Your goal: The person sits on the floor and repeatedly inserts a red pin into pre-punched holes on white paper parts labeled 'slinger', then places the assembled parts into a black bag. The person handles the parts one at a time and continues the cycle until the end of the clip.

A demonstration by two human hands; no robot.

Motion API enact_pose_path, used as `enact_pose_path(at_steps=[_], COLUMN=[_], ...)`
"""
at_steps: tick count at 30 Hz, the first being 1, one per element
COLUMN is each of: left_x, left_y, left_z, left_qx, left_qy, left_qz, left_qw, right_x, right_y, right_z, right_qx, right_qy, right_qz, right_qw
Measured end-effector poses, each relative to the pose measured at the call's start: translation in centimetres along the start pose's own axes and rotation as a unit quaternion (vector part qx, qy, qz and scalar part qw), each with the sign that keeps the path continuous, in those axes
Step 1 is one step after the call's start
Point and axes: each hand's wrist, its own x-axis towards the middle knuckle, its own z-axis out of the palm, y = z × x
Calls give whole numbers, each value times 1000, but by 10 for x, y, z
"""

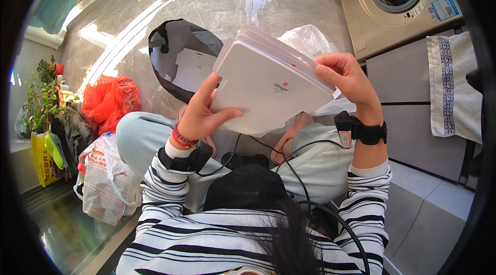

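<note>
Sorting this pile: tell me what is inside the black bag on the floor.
The black bag lies open; flat white sheets or envelopes show inside. The white boxes held by both hands cover its right side, so anything there is hidden.

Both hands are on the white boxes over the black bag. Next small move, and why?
Probably lower the stack of flat white boxes toward the open black bag. The left hand holds the stack's near edge and the right hand its far right edge, so it is steady. The bag's mouth gapes just beyond the stack, with white sheets already inside.
</note>
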Motion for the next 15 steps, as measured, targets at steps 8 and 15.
enact_pose_path(at_steps=[8, 15], left_x=[-20, -49], left_y=[-1, 5], left_z=[-8, -29], left_qx=[39, 132], left_qy=[43, 91], left_qz=[19, 28], left_qw=[998, 987], right_x=[5, 26], right_y=[-5, -7], right_z=[15, 54], right_qx=[-119, -130], right_qy=[-2, -83], right_qz=[37, -77], right_qw=[992, 985])
